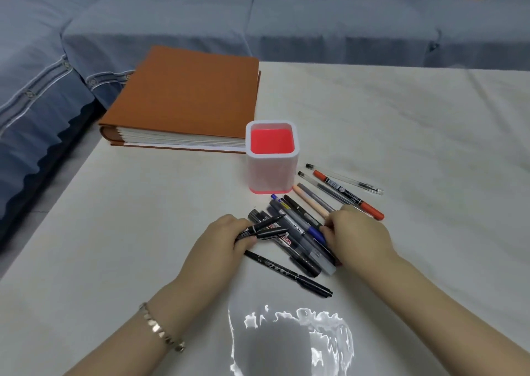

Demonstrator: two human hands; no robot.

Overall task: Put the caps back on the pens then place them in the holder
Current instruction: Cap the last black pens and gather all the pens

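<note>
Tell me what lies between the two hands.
Head view: a heap of pens, between the left hand gripping a black pen and the right hand.

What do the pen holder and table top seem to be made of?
Pen holder: likely moulded plastic, smooth satin white shell, red inside, rounded corners. Table top: hard, glossy, pale with faint veins, mirroring a light near the front edge; polished stone or glazed slab, I cannot tell which.

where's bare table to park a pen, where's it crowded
Bare: the table left of the holder, in front of the brown album, and right of the orange marker. Crowded: the pen pile between left hand and right hand.
</note>
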